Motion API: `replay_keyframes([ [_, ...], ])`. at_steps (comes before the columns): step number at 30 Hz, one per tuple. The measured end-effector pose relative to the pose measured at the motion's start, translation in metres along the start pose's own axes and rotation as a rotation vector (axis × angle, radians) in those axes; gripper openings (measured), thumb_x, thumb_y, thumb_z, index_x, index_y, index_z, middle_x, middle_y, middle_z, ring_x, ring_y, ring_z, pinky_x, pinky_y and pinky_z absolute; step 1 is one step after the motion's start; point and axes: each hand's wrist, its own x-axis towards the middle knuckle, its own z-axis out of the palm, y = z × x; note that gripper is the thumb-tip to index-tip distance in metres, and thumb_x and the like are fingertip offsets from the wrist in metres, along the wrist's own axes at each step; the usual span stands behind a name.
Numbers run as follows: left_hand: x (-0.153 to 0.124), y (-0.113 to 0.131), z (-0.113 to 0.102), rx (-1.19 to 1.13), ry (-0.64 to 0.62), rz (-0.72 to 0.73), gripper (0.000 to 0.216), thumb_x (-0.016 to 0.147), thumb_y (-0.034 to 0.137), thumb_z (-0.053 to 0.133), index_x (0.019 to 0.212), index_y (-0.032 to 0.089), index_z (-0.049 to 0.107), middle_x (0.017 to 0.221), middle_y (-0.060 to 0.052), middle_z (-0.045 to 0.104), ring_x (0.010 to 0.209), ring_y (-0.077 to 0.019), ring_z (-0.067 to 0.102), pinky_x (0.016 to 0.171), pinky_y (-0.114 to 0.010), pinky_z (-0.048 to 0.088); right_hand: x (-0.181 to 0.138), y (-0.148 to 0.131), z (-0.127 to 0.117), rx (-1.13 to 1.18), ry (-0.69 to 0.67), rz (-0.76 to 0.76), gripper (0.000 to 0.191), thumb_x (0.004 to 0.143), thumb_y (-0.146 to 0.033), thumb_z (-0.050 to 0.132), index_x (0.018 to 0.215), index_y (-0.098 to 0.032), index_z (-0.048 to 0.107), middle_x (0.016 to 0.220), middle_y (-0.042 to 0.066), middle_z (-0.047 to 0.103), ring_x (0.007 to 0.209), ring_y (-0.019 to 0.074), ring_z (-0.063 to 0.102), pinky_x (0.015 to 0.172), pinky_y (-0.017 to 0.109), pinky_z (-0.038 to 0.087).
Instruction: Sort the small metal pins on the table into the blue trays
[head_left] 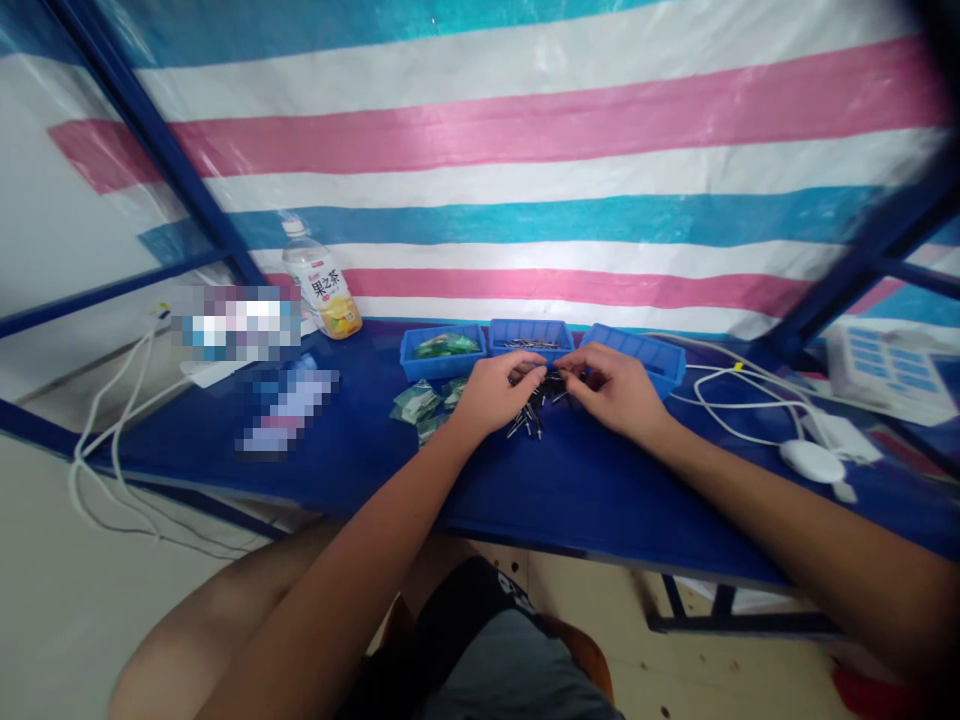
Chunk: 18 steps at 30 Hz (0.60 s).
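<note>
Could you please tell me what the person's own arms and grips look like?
The left grip and right grip are bare human hands, without gloves. The left forearm and right forearm are bare too: no sleeve, watch, cable or marking shows on either.

Bare hands (pixel 619 394), dark shorts (pixel 463 606), white marking (pixel 516 590)

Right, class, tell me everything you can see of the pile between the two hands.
The pile is a loose jumble of small, thin, rod-like pieces, black and silver, some shiny like metal. They point different ways on the blue table, before the middle blue bin. The left hand and right hand partly hide it; exact shapes and count are unclear.
</note>
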Motion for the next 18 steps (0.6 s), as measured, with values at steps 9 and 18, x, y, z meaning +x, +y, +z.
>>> replay_keyframes([
  [9,-0.0007,-0.0012,0.0013,-0.174,-0.093,-0.008,0.034,0.098,0.021,0.065,0.13,0.021,0.077,0.121,-0.011,0.081,0.101,-0.0235,0.08,0.097,-0.043,0.065,-0.0027,-0.0017,0.0032,0.049,0.017,-0.067,0.018,0.099,-0.032,0.063,0.108,-0.028,0.077,0.107,0.008,0.074,0.089,0.0244,0.069,0.077,0.041,0.059],
  [18,0.0013,-0.0057,-0.0002,-0.297,-0.04,-0.093,0.021,0.092,0.024,0.076,0.112,0.017,0.081,0.11,-0.012,0.083,0.101,-0.0245,0.081,0.098,-0.044,0.065,-0.0042,-0.0048,0.0032,0.068,-0.029,-0.089,0.019,0.101,-0.034,0.062,0.111,-0.029,0.078,0.112,0.008,0.076,0.093,0.0245,0.071,0.078,0.041,0.059],
])
